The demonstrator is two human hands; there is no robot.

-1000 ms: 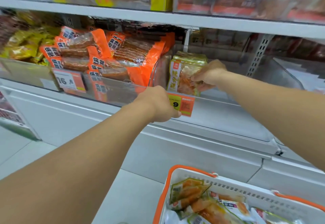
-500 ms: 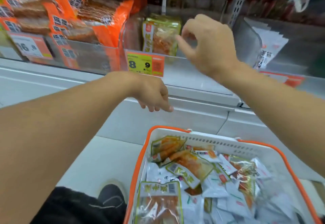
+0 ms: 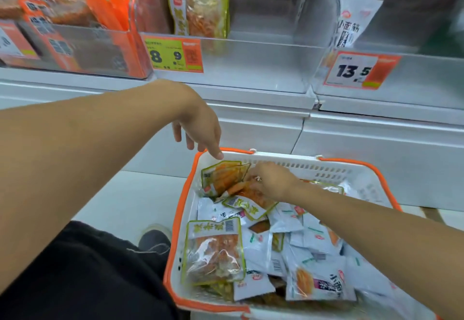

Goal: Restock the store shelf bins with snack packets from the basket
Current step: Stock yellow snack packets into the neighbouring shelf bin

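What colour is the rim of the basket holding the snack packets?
Orange, on a white basket; the rim shows clearly in the head view.

One head view (worn) looks steeply down, close over basket (image 3: 326, 166) and shelf bins (image 3: 251, 58)

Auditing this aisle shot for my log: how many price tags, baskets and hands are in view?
Price tags: 3 (8.9 tag, 13.5 tag, cut-off tag at far left)
Baskets: 1 (basket)
Hands: 2 (left hand, right hand)
Total: 6
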